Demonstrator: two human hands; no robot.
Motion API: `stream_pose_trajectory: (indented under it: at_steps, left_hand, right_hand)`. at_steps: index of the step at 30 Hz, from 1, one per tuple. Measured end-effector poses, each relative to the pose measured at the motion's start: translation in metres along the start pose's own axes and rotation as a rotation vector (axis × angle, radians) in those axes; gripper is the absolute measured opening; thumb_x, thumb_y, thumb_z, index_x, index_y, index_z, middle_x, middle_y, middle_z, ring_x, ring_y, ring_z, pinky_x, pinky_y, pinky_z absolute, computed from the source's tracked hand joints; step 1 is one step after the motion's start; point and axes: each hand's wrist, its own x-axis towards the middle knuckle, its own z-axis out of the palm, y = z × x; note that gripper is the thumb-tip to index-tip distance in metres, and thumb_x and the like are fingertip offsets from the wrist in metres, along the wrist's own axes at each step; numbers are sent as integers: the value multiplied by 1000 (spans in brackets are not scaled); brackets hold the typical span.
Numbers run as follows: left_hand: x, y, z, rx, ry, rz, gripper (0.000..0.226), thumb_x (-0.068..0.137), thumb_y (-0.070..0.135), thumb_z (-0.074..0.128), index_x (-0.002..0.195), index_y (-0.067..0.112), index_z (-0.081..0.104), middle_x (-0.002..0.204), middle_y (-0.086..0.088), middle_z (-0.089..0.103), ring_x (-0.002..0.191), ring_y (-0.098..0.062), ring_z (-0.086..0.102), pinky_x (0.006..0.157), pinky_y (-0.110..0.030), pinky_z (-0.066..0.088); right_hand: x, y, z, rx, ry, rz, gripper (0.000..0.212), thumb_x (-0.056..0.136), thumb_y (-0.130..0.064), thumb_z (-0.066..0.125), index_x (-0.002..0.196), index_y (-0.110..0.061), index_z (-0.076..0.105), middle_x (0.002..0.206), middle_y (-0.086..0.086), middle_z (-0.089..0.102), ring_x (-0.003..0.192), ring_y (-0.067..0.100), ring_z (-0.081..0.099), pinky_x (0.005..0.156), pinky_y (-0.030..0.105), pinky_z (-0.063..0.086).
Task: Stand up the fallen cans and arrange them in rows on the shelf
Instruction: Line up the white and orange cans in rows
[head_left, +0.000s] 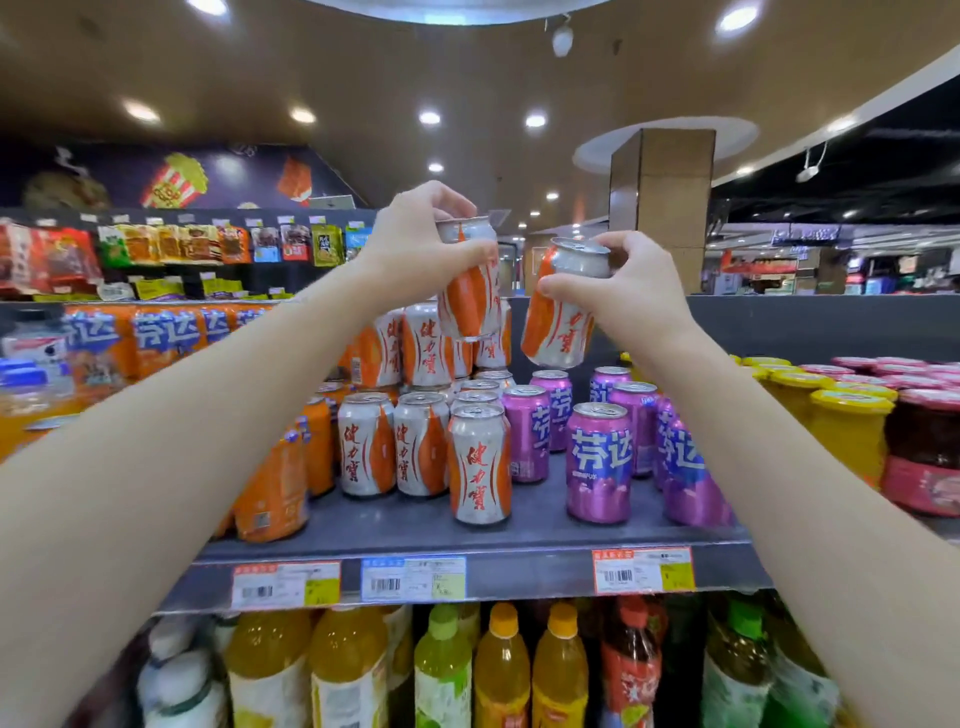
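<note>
My left hand (415, 244) grips an orange-and-white can (467, 296) by its top, upright, resting on or just above the stacked upper layer of like cans (423, 345). A second orange-and-white can (558, 322) hangs tilted in my right hand (631, 283), in the air above the purple cans (597, 462). Below, more orange-and-white cans (478, 465) stand upright in rows on the grey shelf (519, 530). No can in view lies on its side.
Orange cans (272, 488) stand at the left of the shelf, yellow-lidded jars (847, 431) and a red jar (924, 452) at the right. Price tags (413, 578) line the shelf edge. Bottled drinks (501, 670) fill the shelf below. Snack packs hang at the far left.
</note>
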Motion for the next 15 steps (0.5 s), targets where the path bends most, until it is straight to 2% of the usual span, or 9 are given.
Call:
stream_pose_trajectory:
  at_steps: [2, 4, 6, 10, 12, 15]
  left_hand:
    - [-11, -8, -13, 40, 2, 1, 43, 83, 42, 78, 120, 26, 64, 116, 2, 66, 100, -8, 65, 71, -18, 54]
    - [-24, -19, -24, 89, -21, -18, 41, 82, 44, 78, 117, 28, 64, 116, 4, 66, 106, -12, 65, 83, -31, 58]
    - [-38, -31, -33, 135, -51, -58, 38, 81, 45, 79, 112, 32, 62, 113, 7, 65, 106, -13, 64, 86, -36, 58]
    - [-62, -58, -48, 198, -90, -145, 40, 80, 47, 80, 112, 33, 62, 111, 5, 66, 101, -14, 66, 74, -30, 58]
    - [-72, -71, -53, 198, -94, -189, 42, 80, 47, 80, 115, 31, 63, 111, 6, 65, 99, -13, 66, 68, -26, 56]
    - [-86, -84, -59, 162, -98, -235, 43, 79, 48, 82, 115, 36, 61, 111, 6, 64, 97, -10, 65, 67, -25, 54]
  right_hand:
    - [-8, -11, 15, 46, -68, -7, 59, 77, -27, 88, 123, -18, 53, 99, -14, 61, 83, -1, 65, 57, 9, 52]
    - [-16, -20, 32, 74, -139, -8, 61, 77, -30, 88, 126, -16, 54, 102, -11, 63, 84, 2, 67, 62, 13, 57]
    - [-24, -26, 49, 55, -204, -16, 63, 76, -34, 87, 127, -17, 53, 104, -10, 62, 86, 3, 66, 65, 17, 58]
    - [-36, -26, 77, 14, -305, -13, 70, 73, -37, 89, 130, -16, 54, 108, -8, 63, 92, 4, 66, 72, 21, 58]
    - [-41, -23, 88, -21, -359, -4, 68, 71, -36, 90, 128, -18, 55, 109, -7, 65, 93, 4, 67, 71, 20, 56]
    - [-46, -15, 101, -99, -428, 5, 62, 70, -38, 90, 120, -21, 58, 106, -7, 67, 95, 8, 67, 73, 23, 57]
